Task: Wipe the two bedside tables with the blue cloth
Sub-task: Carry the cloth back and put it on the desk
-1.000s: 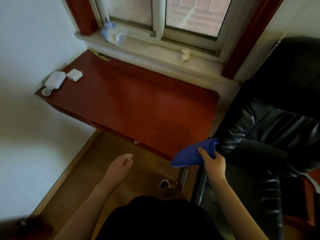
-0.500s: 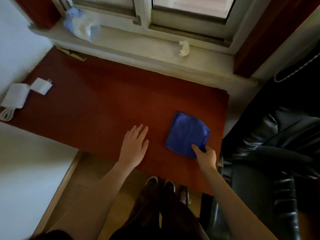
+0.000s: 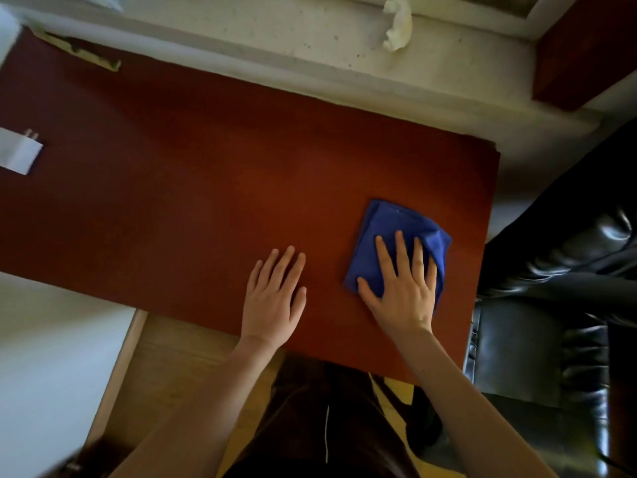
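One table (image 3: 172,201) is seen, with one blue cloth (image 3: 396,222) lying near its right edge, toward the front. The right hand (image 3: 403,291) presses flat on the cloth, its fingers (image 3: 400,250) straight and spread apart. The left hand (image 3: 272,301) rests flat on the bare table just beside it, fingers straight and close together. One white plug (image 3: 17,153) lies at the left edge.

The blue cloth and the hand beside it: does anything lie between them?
No. In the head view only bare red-brown tabletop separates the left hand from the blue cloth, which the right hand presses flat.
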`<state>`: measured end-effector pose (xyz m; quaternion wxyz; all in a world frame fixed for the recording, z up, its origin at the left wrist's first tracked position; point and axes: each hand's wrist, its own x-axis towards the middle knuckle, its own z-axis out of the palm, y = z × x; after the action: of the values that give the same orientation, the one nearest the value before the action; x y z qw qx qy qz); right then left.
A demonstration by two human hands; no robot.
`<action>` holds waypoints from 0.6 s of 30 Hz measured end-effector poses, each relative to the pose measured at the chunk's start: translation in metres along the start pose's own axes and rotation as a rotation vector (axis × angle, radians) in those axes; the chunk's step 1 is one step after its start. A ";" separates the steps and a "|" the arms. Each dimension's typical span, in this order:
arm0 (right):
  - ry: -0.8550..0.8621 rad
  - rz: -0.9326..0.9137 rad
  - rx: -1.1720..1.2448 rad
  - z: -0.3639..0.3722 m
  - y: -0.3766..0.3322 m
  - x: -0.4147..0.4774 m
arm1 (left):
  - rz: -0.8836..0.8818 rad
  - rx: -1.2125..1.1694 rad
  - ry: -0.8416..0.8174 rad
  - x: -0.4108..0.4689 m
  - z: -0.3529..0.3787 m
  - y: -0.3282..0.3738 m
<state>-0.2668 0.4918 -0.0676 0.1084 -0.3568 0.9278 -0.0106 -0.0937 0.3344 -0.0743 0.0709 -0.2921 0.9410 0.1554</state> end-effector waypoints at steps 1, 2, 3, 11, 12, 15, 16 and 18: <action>-0.002 0.010 -0.003 0.001 0.001 0.004 | -0.001 -0.002 0.001 0.000 0.000 0.000; -0.002 0.014 -0.006 0.002 0.003 0.007 | -0.001 -0.003 0.004 0.001 0.000 -0.001; -0.002 0.012 -0.007 0.003 0.005 0.009 | -0.001 -0.004 0.007 0.001 0.001 -0.001; 0.011 -0.036 0.033 -0.014 0.024 0.082 | 0.002 -0.014 0.033 0.001 0.007 -0.003; 0.015 -0.037 0.034 -0.017 0.027 0.096 | -0.001 -0.014 0.036 0.001 0.007 -0.003; 0.035 -0.026 0.042 -0.025 0.030 0.133 | -0.003 0.001 0.038 0.002 0.008 -0.003; 0.038 -0.022 0.046 -0.028 0.031 0.143 | -0.004 0.002 0.042 0.002 0.009 -0.003; 0.042 -0.026 0.054 -0.031 0.031 0.154 | 0.000 0.007 0.048 0.001 0.009 -0.003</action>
<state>-0.4047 0.4109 -0.0706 0.0985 -0.3655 0.9245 -0.0446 -0.0923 0.3345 -0.0841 0.0492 -0.2956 0.9430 0.1449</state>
